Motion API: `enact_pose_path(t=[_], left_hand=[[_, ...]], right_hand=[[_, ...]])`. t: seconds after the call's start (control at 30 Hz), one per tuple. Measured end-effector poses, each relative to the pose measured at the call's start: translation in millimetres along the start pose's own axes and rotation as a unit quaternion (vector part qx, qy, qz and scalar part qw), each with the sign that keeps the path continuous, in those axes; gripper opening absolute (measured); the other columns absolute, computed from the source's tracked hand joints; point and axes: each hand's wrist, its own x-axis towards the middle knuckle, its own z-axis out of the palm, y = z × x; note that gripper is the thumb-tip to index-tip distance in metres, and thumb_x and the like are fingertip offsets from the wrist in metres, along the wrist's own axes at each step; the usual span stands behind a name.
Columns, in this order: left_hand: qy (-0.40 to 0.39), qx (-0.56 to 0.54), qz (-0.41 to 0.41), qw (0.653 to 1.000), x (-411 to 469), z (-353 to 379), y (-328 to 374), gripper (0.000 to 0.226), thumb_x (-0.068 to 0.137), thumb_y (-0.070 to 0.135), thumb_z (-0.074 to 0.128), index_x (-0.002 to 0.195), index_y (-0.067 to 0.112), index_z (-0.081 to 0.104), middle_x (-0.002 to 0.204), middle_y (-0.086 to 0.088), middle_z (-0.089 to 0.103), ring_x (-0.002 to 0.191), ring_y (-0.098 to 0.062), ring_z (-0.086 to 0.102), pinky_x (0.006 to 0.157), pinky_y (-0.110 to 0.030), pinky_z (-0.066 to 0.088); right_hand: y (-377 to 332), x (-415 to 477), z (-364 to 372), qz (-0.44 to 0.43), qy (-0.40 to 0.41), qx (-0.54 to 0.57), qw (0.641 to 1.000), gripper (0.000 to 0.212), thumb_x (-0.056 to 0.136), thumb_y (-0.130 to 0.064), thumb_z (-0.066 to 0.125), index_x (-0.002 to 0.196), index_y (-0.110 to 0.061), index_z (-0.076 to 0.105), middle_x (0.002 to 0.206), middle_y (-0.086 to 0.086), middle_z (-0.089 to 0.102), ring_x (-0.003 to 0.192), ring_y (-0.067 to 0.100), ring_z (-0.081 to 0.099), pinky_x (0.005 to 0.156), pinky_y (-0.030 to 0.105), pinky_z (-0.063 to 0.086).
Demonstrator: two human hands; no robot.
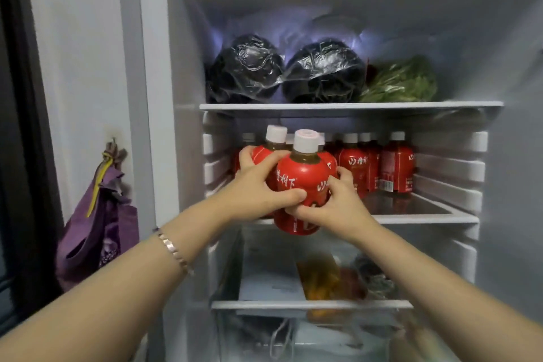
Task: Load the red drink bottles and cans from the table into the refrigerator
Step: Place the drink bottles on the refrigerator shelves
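Note:
Both my hands hold a bunch of red drink bottles with white caps in front of the refrigerator's middle shelf (423, 218). The nearest bottle (302, 176) hangs just before the shelf edge; a second bottle (261, 153) sits behind it to the left. My left hand (258, 185) wraps round them from the left, thumb across the front bottle. My right hand (338, 203) grips the front bottle from the right and below. Several more red bottles (396, 167) stand in a row at the back of the same shelf.
The top shelf (349, 105) carries two dark plastic-wrapped bundles (323, 73) and leafy greens (402, 82). Below the middle shelf is a drawer (311, 304) with packaged food. A purple bag (100, 226) hangs on the wall to the left.

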Motion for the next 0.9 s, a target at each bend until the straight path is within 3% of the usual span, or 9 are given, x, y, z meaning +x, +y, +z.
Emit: enact_pose_path(t=[0.1,0.23,0.4,0.5,0.6,0.73,0.9], left_hand=[[0.043,0.007,-0.081,0.996,12,13,-10,0.069,0.071,0.058,0.067,0.13,0.052,0.031,0.145,0.008,0.002,0.129,-0.033,0.032,0.105,-0.04,0.037],[0.138,-0.005,-0.15,0.979,23,29,-13,0.066,0.07,0.064,0.062,0.129,0.053,0.034,0.153,-0.002,-0.013,0.136,-0.04,0.022,0.111,-0.046,0.029],[0.248,0.173,-0.103,0.948,24,44,-13,0.07,0.085,0.058,0.046,0.145,0.04,0.016,0.151,-0.018,-0.025,0.141,-0.039,-0.011,0.115,-0.048,0.003],[0.213,0.198,-0.14,0.946,24,50,-9,0.082,0.081,0.066,0.046,0.147,0.035,0.01,0.15,-0.02,-0.027,0.14,-0.042,-0.013,0.114,-0.05,0.005],[0.174,0.148,-0.181,0.957,26,47,-8,0.094,0.067,0.075,0.055,0.144,0.042,0.011,0.149,-0.017,-0.031,0.139,-0.045,-0.012,0.113,-0.053,0.011],[0.174,0.174,-0.184,0.952,31,46,-7,0.093,0.072,0.071,0.055,0.146,0.038,0.009,0.147,-0.023,-0.031,0.139,-0.043,-0.016,0.114,-0.049,0.007],[0.229,0.269,-0.139,0.925,31,61,-12,0.089,0.083,0.058,0.049,0.148,0.028,-0.002,0.146,-0.03,-0.028,0.138,-0.042,-0.023,0.114,-0.048,-0.002]], right_hand=[[12,14,10,0.032,0.025,-0.03,0.999,0.066,0.051,-0.063,0.07,0.107,-0.041,0.046,0.141,-0.005,0.013,0.123,0.021,0.033,0.098,0.027,0.033],[18,38,17,0.094,0.029,-0.093,0.991,0.067,0.064,-0.062,0.066,0.12,-0.029,0.049,0.145,0.007,0.007,0.129,0.037,0.031,0.108,0.044,0.035],[18,53,28,0.153,0.018,-0.225,0.962,0.08,0.075,-0.07,0.051,0.14,-0.03,0.026,0.15,0.025,-0.011,0.136,0.043,0.011,0.106,0.052,0.028],[21,48,33,0.139,0.025,-0.232,0.962,0.084,0.075,-0.07,0.051,0.139,-0.028,0.017,0.147,0.028,-0.022,0.136,0.045,0.007,0.105,0.054,0.028],[28,38,26,0.078,0.025,-0.143,0.986,0.089,0.067,-0.057,0.07,0.131,-0.022,0.018,0.151,0.023,-0.005,0.139,0.039,0.014,0.108,0.049,0.031],[30,35,8,0.058,-0.002,-0.104,0.993,0.127,0.055,-0.055,0.08,0.146,-0.021,-0.002,0.153,0.014,0.009,0.138,0.03,0.026,0.11,0.044,0.033],[25,50,18,0.104,-0.045,-0.189,0.975,0.138,0.065,-0.055,0.076,0.141,-0.01,-0.029,0.152,0.026,-0.013,0.141,0.04,0.013,0.114,0.045,0.023]])
